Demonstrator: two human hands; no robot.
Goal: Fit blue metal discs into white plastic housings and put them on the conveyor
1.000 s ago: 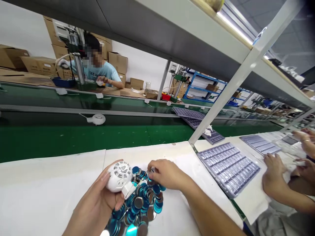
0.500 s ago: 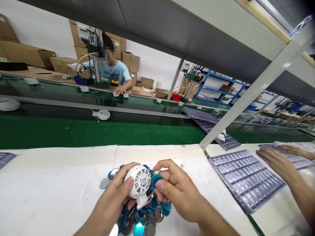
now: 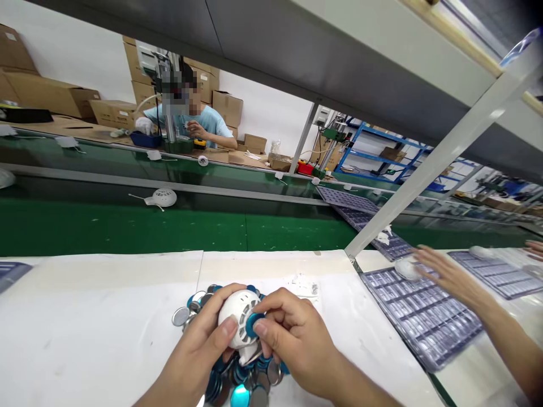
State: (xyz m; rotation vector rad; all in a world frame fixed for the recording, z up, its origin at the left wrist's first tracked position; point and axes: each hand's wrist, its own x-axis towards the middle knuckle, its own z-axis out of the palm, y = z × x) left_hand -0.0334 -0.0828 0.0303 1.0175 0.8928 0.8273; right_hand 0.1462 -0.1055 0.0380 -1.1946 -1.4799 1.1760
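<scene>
My left hand (image 3: pixel 203 345) is wrapped round a round white vented housing (image 3: pixel 232 310) with a short neck pointing down. Between the thumb and index finger of my right hand (image 3: pixel 297 339) is a blue disc (image 3: pixel 253 325), which lies against the slotted face of the housing. Under and around both hands is a pile of blue and silver discs (image 3: pixel 241 394) on the white work surface (image 3: pixel 93 339). My palms hide part of that pile.
Plastic trays (image 3: pixel 424 316) lie at the right, where another person's hand (image 3: pixel 449 277) reaches over. A slanted white post (image 3: pixel 407 192) stands before the green conveyor (image 3: pixel 203 229). Across it, a person in a blue shirt (image 3: pixel 214 121) sits by a press.
My right hand has moved left, bringing the blue disc onto the housing's face. White parts on the conveyor have shifted left. The neighbour's hand now reaches over the near tray beside a white part.
</scene>
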